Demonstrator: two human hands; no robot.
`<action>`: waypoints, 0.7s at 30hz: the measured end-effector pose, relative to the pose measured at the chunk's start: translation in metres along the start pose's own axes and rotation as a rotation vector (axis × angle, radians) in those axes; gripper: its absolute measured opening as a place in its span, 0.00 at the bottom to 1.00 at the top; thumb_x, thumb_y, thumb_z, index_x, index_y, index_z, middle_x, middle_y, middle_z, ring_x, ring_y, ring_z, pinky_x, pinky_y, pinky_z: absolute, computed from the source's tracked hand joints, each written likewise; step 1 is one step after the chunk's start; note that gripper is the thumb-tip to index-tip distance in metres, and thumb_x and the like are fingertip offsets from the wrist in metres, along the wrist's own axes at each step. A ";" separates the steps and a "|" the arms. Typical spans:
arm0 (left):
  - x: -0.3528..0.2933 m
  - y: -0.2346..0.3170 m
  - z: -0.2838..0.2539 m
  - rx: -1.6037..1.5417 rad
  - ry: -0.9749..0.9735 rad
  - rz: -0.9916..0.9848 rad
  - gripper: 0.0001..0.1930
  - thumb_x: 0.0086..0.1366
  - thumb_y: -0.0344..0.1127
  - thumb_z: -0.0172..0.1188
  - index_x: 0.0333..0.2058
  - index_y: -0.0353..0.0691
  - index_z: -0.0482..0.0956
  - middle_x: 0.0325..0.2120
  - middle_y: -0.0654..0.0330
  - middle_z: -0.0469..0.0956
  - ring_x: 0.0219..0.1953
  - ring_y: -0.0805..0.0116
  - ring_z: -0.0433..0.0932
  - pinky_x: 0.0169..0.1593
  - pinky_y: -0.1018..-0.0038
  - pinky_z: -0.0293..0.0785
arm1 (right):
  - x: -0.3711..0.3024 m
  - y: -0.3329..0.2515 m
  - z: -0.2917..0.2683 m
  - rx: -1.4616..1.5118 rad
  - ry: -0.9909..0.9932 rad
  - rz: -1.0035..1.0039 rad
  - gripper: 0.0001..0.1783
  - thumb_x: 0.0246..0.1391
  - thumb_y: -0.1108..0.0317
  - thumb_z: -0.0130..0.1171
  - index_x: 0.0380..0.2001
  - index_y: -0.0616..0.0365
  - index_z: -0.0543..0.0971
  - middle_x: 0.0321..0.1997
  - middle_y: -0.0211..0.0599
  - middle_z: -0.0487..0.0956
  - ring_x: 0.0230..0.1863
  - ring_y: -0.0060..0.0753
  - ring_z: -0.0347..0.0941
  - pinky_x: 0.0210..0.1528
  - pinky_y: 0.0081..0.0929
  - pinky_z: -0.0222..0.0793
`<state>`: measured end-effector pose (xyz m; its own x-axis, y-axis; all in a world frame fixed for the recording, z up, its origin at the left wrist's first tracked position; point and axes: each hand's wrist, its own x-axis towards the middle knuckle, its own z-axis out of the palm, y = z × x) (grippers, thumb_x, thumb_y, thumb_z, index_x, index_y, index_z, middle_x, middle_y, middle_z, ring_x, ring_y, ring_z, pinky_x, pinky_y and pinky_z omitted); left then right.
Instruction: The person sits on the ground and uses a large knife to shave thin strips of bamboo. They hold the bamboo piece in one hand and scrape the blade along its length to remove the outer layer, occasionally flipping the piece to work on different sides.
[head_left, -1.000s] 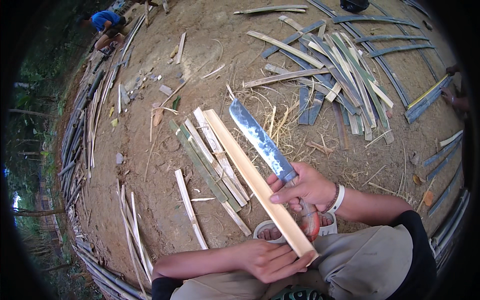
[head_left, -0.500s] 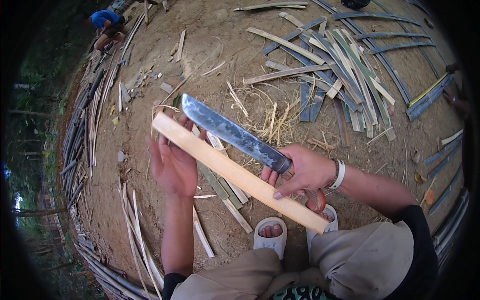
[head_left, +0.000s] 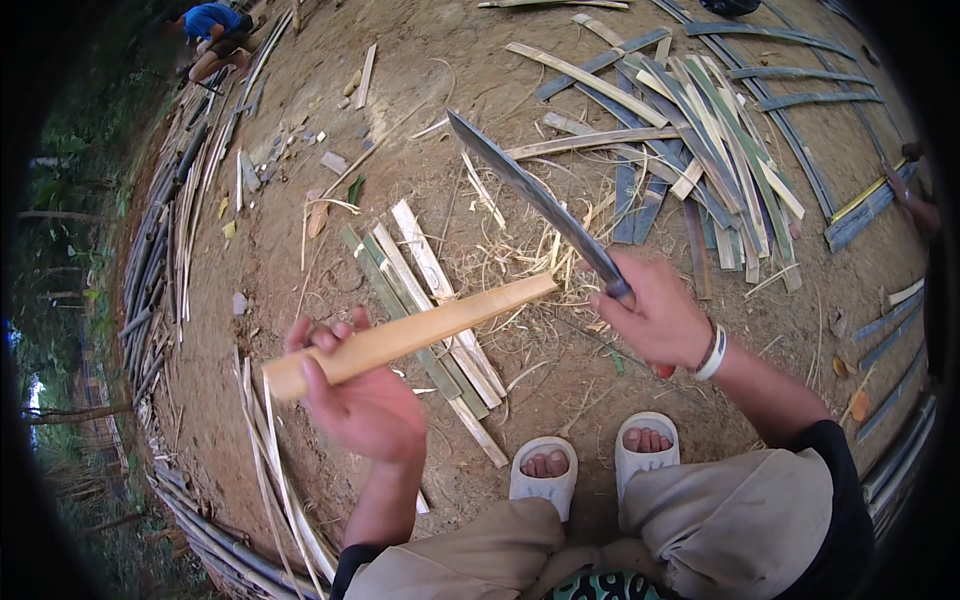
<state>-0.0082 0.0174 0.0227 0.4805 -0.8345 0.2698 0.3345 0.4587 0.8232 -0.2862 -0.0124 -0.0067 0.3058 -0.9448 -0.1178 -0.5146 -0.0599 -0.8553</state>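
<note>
My left hand [head_left: 362, 395] grips one end of a pale bamboo strip [head_left: 430, 332], thumb on the near side and fingers behind. The strip slants up to the right, its far end free in the air. In my right hand [head_left: 655, 312] is the handle of a machete [head_left: 540, 205], fingers wrapped round it. Its long dark blade points up and to the left, apart from the strip. Below the strip, several split bamboo pieces [head_left: 418, 255] lie on the ground, partly covered by it.
A large heap of bamboo slats [head_left: 700, 150] lies at the upper right, with thin shavings [head_left: 560, 250] beside it. Bamboo poles [head_left: 165, 220] line the left edge. A person in blue [head_left: 212, 22] crouches far left; another person's hand [head_left: 900, 185] shows at the right edge.
The strip has swung round and now only my left hand holds it, near its end. My right hand has let go of the strip and moved up and right with the machete.
</note>
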 end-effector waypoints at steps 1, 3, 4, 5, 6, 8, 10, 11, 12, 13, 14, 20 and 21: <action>-0.008 0.003 0.011 0.114 0.060 0.039 0.27 0.71 0.57 0.48 0.52 0.37 0.65 0.37 0.60 0.67 0.44 0.66 0.71 0.63 0.53 0.65 | -0.005 -0.001 0.006 0.018 -0.017 0.012 0.18 0.53 0.67 0.60 0.45 0.65 0.74 0.16 0.40 0.72 0.16 0.44 0.71 0.24 0.37 0.65; -0.018 0.005 0.009 0.132 -0.045 0.177 0.29 0.69 0.62 0.46 0.50 0.39 0.66 0.36 0.59 0.67 0.43 0.66 0.71 0.61 0.52 0.66 | -0.022 0.009 0.019 -0.021 -0.015 -0.030 0.18 0.54 0.67 0.58 0.47 0.65 0.72 0.19 0.43 0.74 0.19 0.48 0.73 0.26 0.40 0.68; -0.025 0.005 0.008 0.135 -0.097 0.240 0.30 0.69 0.64 0.45 0.49 0.40 0.66 0.36 0.59 0.66 0.43 0.65 0.71 0.61 0.52 0.67 | -0.030 0.029 0.033 -0.073 0.001 -0.091 0.19 0.55 0.68 0.57 0.48 0.64 0.71 0.21 0.45 0.75 0.20 0.50 0.74 0.27 0.42 0.69; -0.028 0.009 0.005 0.154 -0.072 0.235 0.32 0.68 0.69 0.42 0.45 0.41 0.68 0.35 0.58 0.67 0.40 0.66 0.71 0.55 0.53 0.73 | -0.039 0.044 0.045 -0.124 0.017 -0.149 0.19 0.55 0.68 0.57 0.49 0.63 0.70 0.22 0.47 0.76 0.21 0.52 0.75 0.29 0.43 0.71; -0.024 0.022 -0.001 0.132 -0.192 0.267 0.33 0.68 0.69 0.42 0.45 0.40 0.68 0.36 0.57 0.67 0.41 0.65 0.71 0.53 0.55 0.74 | -0.045 0.045 0.055 -0.138 0.016 -0.146 0.18 0.56 0.68 0.56 0.48 0.63 0.70 0.24 0.48 0.76 0.22 0.54 0.75 0.29 0.45 0.72; -0.024 0.023 -0.005 0.095 -0.333 0.317 0.32 0.69 0.67 0.41 0.43 0.38 0.69 0.35 0.56 0.68 0.39 0.65 0.70 0.43 0.61 0.75 | -0.061 0.051 0.067 -0.196 0.017 -0.105 0.17 0.57 0.67 0.55 0.48 0.61 0.70 0.28 0.50 0.78 0.24 0.58 0.76 0.30 0.48 0.74; -0.023 0.047 0.001 0.177 -0.397 0.425 0.32 0.71 0.65 0.38 0.37 0.37 0.70 0.30 0.55 0.69 0.32 0.65 0.71 0.29 0.67 0.76 | -0.059 0.022 0.076 -0.190 -0.072 -0.142 0.18 0.55 0.67 0.55 0.49 0.58 0.71 0.31 0.48 0.78 0.25 0.57 0.76 0.29 0.49 0.75; -0.029 0.057 -0.005 0.236 -0.470 0.436 0.31 0.71 0.64 0.38 0.35 0.37 0.69 0.27 0.56 0.69 0.28 0.65 0.71 0.26 0.68 0.74 | -0.059 0.009 0.077 -0.189 -0.118 -0.169 0.19 0.54 0.68 0.56 0.50 0.57 0.71 0.30 0.48 0.77 0.26 0.58 0.76 0.30 0.50 0.75; -0.031 0.053 -0.002 0.261 -0.536 0.431 0.30 0.72 0.63 0.37 0.33 0.37 0.69 0.25 0.56 0.69 0.24 0.65 0.70 0.23 0.69 0.73 | -0.062 0.004 0.072 -0.213 -0.160 -0.171 0.21 0.52 0.69 0.56 0.51 0.55 0.71 0.30 0.47 0.77 0.28 0.58 0.77 0.31 0.50 0.75; -0.042 0.041 0.008 0.324 -0.399 0.566 0.29 0.74 0.59 0.34 0.29 0.37 0.67 0.19 0.56 0.68 0.17 0.66 0.68 0.21 0.68 0.73 | -0.064 0.003 0.071 -0.225 -0.173 -0.180 0.19 0.53 0.68 0.56 0.49 0.56 0.71 0.30 0.47 0.77 0.27 0.57 0.77 0.29 0.50 0.75; -0.047 0.035 0.006 0.368 -0.406 0.631 0.29 0.74 0.58 0.33 0.29 0.37 0.67 0.20 0.56 0.68 0.17 0.66 0.68 0.21 0.68 0.73 | -0.065 0.001 0.070 -0.222 -0.188 -0.202 0.17 0.54 0.67 0.55 0.47 0.56 0.70 0.29 0.47 0.77 0.25 0.56 0.77 0.28 0.50 0.74; -0.064 0.021 0.001 0.406 -0.378 0.899 0.28 0.73 0.55 0.43 0.27 0.33 0.73 0.20 0.48 0.76 0.15 0.62 0.70 0.17 0.71 0.70 | -0.040 0.054 0.088 -0.305 -0.200 -0.040 0.14 0.54 0.64 0.54 0.43 0.55 0.69 0.26 0.47 0.77 0.24 0.56 0.77 0.26 0.50 0.74; -0.059 0.024 -0.002 0.480 -0.493 0.931 0.30 0.76 0.53 0.28 0.28 0.33 0.68 0.22 0.48 0.71 0.15 0.63 0.64 0.15 0.70 0.68 | -0.032 0.054 0.083 -0.312 -0.205 -0.038 0.14 0.54 0.64 0.54 0.43 0.55 0.69 0.26 0.47 0.77 0.24 0.56 0.77 0.26 0.51 0.74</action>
<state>-0.0272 0.0785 0.0252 -0.0250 -0.3120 0.9497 -0.3757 0.8833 0.2803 -0.2575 0.0417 -0.0914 0.4670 -0.8579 -0.2142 -0.7093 -0.2188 -0.6701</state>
